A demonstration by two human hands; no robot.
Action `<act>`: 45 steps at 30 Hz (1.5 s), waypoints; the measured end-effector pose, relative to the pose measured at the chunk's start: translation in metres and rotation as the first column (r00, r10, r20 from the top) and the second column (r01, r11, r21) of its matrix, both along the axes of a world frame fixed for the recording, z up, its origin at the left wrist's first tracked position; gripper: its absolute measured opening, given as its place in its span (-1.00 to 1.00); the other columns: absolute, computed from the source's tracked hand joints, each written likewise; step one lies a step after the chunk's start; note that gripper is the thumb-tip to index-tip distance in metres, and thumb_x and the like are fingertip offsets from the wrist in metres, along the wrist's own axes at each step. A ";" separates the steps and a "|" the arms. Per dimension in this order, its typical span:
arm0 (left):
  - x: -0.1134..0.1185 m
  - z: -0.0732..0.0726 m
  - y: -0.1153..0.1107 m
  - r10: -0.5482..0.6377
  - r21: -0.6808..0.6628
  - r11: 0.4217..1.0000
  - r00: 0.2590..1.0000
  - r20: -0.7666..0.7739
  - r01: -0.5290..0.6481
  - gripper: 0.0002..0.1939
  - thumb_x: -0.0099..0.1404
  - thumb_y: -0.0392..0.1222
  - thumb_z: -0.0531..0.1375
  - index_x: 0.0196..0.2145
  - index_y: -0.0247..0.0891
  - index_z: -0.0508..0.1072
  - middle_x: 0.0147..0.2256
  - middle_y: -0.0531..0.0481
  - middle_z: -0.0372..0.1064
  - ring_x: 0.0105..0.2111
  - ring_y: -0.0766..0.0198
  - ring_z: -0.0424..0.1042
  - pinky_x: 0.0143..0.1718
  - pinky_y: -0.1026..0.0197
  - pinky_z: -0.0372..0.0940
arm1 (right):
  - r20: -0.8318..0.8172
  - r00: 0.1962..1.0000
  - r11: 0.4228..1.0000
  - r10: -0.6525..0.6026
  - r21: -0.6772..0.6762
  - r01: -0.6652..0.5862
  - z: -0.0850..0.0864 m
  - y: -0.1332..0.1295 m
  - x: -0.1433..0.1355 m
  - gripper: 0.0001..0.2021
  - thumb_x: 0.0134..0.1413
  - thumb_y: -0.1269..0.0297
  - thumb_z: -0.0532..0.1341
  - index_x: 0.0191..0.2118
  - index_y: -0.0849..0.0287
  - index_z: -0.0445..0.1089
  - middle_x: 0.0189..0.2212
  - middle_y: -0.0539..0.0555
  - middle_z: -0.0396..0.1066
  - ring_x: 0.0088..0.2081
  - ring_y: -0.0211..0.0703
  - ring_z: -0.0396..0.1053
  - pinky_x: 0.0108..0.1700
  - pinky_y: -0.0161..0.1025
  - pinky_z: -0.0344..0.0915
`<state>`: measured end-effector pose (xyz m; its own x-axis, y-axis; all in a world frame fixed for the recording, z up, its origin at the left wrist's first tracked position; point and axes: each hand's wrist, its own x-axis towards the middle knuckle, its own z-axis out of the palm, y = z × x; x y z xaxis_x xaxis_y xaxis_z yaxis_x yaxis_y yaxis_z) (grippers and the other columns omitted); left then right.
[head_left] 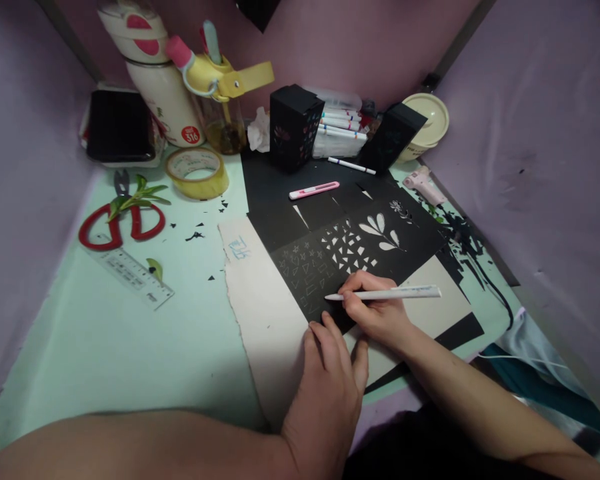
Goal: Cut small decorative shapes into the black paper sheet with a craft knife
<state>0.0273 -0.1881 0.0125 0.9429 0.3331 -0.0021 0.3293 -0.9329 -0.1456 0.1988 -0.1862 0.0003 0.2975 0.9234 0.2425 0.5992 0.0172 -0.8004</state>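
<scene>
Between the fingers of my right hand (375, 310) is a slim white pen (405, 292), its tip pointing left at the black paper (310, 230). Drawn outlines of stars, triangles and other small shapes cover the paper left of the tip. Farther right the paper has triangular cut-outs and a leaf-sprig cut-out. My left hand (330, 360) lies with fingers stretched over the near edge of the black paper and the torn white sheet (260, 293). A pink craft knife (314, 191) rests on the black paper beyond both hands.
Red-handled scissors (100, 227), a clear ruler (140, 277) and yellow tape (197, 173) lie left. Bottles (173, 93), a black box (295, 127) and markers (340, 130) stand behind. Black scraps (463, 233), a pale pink tool (425, 185) and a lidded cream pot (425, 123) are right.
</scene>
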 end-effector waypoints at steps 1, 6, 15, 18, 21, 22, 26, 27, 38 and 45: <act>0.000 0.000 0.000 0.001 -0.002 1.000 1.000 -0.001 -0.001 -0.38 0.31 0.21 0.18 0.26 -0.02 0.31 0.12 -0.30 0.39 0.05 -0.11 0.41 0.07 -0.11 0.25 | -0.001 1.000 1.000 0.000 0.003 0.000 0.000 0.000 0.000 -0.86 0.05 0.43 0.16 -0.48 0.13 0.36 -0.61 -0.07 0.36 -0.57 -0.31 0.25 -0.52 -0.33 0.19; -0.001 0.001 0.000 -0.001 -0.022 1.000 1.000 0.000 0.001 -0.36 0.30 0.21 0.19 0.26 -0.03 0.29 0.13 -0.31 0.37 0.06 -0.10 0.40 0.09 -0.11 0.24 | -0.024 1.000 1.000 -0.003 0.021 0.003 0.000 -0.001 0.001 -0.86 0.05 0.44 0.16 -0.47 0.14 0.39 -0.59 -0.06 0.40 -0.57 -0.30 0.30 -0.51 -0.33 0.22; 0.000 0.000 0.001 0.006 -0.024 1.000 1.000 0.028 -0.006 -0.39 0.31 0.18 0.19 0.25 -0.05 0.32 0.12 -0.31 0.38 0.04 -0.09 0.40 0.08 -0.12 0.25 | -0.045 0.997 0.998 0.059 0.006 -0.059 -0.002 -0.002 0.001 -0.87 0.05 0.44 0.17 -0.46 0.14 0.40 -0.56 -0.03 0.47 -0.53 -0.26 0.39 -0.48 -0.31 0.28; 0.000 0.000 0.000 0.004 -0.024 1.000 1.000 0.018 -0.003 -0.35 0.29 0.19 0.21 0.26 -0.07 0.30 0.12 -0.33 0.37 0.05 -0.11 0.40 0.08 -0.11 0.25 | -0.035 0.997 0.998 0.064 0.013 -0.064 -0.002 -0.001 0.001 -0.87 0.05 0.44 0.17 -0.46 0.14 0.40 -0.56 -0.03 0.47 -0.54 -0.26 0.38 -0.49 -0.31 0.27; 0.000 0.001 0.000 0.003 -0.016 1.000 1.000 0.016 -0.002 -0.35 0.29 0.20 0.21 0.26 -0.07 0.31 0.11 -0.34 0.38 0.04 -0.12 0.41 0.08 -0.11 0.26 | -0.022 0.997 0.997 0.072 0.021 -0.071 -0.002 -0.001 0.000 -0.87 0.06 0.44 0.17 -0.46 0.13 0.39 -0.56 -0.03 0.47 -0.53 -0.26 0.38 -0.48 -0.31 0.27; 0.000 0.001 0.000 0.004 -0.016 1.000 1.000 0.018 -0.004 -0.35 0.29 0.20 0.21 0.25 -0.07 0.31 0.11 -0.33 0.39 0.04 -0.12 0.41 0.07 -0.11 0.26 | -0.022 0.997 0.997 0.075 0.021 -0.074 -0.002 -0.001 0.000 -0.87 0.06 0.44 0.17 -0.46 0.13 0.39 -0.56 -0.03 0.46 -0.53 -0.26 0.38 -0.48 -0.31 0.28; 0.001 0.000 0.000 0.005 -0.019 1.000 1.000 0.021 -0.005 -0.39 0.29 0.19 0.21 0.24 -0.02 0.33 0.10 -0.30 0.40 0.03 -0.10 0.42 0.06 -0.11 0.27 | -0.007 0.998 0.998 0.058 0.028 -0.058 -0.002 -0.002 -0.001 -0.87 0.07 0.43 0.17 -0.46 0.13 0.38 -0.57 -0.03 0.44 -0.54 -0.26 0.36 -0.49 -0.30 0.26; 0.001 0.000 0.001 0.004 -0.017 1.000 1.000 0.021 -0.004 -0.39 0.30 0.19 0.21 0.24 -0.01 0.33 0.10 -0.30 0.41 0.03 -0.10 0.43 0.06 -0.11 0.27 | 0.003 0.999 0.999 0.041 0.030 -0.041 -0.001 -0.002 -0.001 -0.87 0.07 0.43 0.16 -0.46 0.13 0.38 -0.58 -0.03 0.43 -0.55 -0.27 0.35 -0.49 -0.31 0.25; 0.000 0.000 0.001 -0.006 -0.004 1.000 1.000 0.015 0.006 -0.36 0.29 0.23 0.19 0.26 0.00 0.30 0.11 -0.30 0.40 0.03 -0.11 0.41 0.07 -0.12 0.25 | -0.058 0.995 0.994 -0.080 0.067 0.084 -0.003 -0.005 0.001 -0.87 0.09 0.39 0.18 -0.44 0.12 0.41 -0.60 -0.05 0.39 -0.56 -0.25 0.31 -0.49 -0.28 0.25; 0.001 -0.001 0.002 -0.023 0.008 1.000 1.000 -0.020 0.023 -0.26 0.25 0.32 0.17 0.30 0.01 0.22 0.12 -0.32 0.36 -0.01 -0.14 0.39 0.02 -0.13 0.23 | -0.177 0.971 0.986 -0.160 0.016 0.166 0.008 -0.008 0.013 -0.96 0.07 0.35 0.24 -0.36 0.12 0.45 -0.54 -0.03 0.43 -0.51 -0.22 0.35 -0.48 -0.29 0.27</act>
